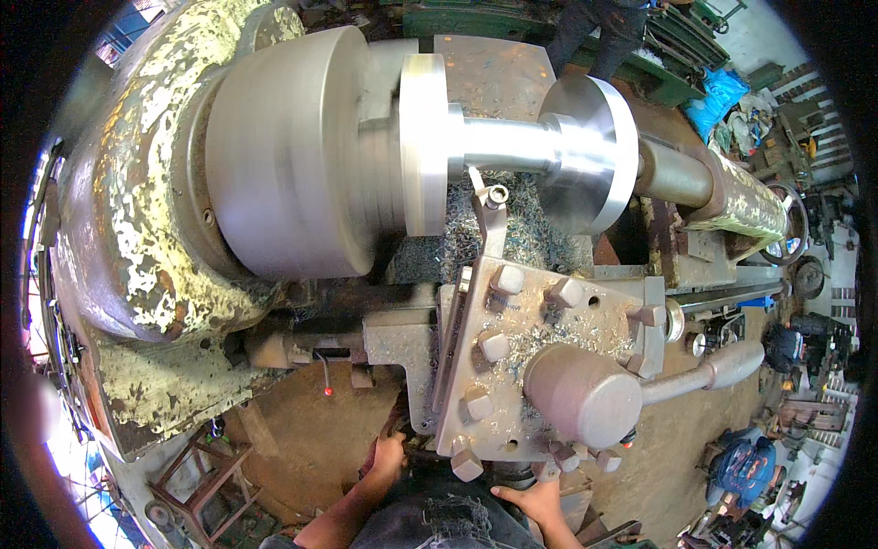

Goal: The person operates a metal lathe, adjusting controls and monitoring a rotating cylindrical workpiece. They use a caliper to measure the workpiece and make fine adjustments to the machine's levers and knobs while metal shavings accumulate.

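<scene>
A metal lathe stands before me, its large chuck (pixel 283 156) blurred as if spinning. Held between chuck and tailstock (pixel 732 197) is a shiny steel shaft (pixel 508 142) with a wide disc (pixel 613 156) toward its right end. The cutting tool (pixel 490 220) reaches up from the square tool post (pixel 521 366) to the shaft, its tip at or very near the metal. Below the tool post's left side, my left hand (pixel 389 455) is closed around a dark part I cannot make out. My right hand (pixel 538 500) curls under the front edge, fingers partly hidden, gripping something unclear.
A thick clamping lever (pixel 704 375) sticks out rightward from the tool post. Metal chips (pixel 521 343) lie on top of it. A red-tipped lever (pixel 327 375) hangs at left. Other people (pixel 745 462) are at the right and far side. A metal frame (pixel 201 485) stands lower left.
</scene>
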Demonstrator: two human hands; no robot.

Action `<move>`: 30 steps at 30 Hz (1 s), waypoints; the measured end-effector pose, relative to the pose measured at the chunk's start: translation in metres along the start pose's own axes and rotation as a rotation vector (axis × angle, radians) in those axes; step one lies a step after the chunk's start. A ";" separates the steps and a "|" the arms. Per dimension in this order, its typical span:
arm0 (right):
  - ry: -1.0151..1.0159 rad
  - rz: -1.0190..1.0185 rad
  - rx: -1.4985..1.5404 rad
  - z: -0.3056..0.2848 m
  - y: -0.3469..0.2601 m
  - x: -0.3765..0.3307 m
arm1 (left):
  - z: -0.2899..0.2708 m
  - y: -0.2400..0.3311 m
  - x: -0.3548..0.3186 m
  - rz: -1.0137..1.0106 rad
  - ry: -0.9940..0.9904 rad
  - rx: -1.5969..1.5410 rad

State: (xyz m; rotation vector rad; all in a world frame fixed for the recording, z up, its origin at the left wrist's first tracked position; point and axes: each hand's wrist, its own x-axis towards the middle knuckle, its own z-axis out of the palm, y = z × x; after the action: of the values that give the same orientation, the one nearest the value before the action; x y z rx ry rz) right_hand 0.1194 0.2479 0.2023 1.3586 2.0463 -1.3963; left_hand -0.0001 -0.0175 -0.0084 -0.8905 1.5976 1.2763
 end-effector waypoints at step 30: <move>-0.019 -0.077 0.007 0.000 0.001 -0.001 | 0.019 0.019 -0.034 -0.039 0.118 0.043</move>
State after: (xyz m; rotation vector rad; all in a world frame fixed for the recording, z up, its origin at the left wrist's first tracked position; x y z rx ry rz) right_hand 0.1208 0.2472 0.2027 1.2765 2.1038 -1.4443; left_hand -0.0017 0.0058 0.0282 -0.9808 1.6850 1.1761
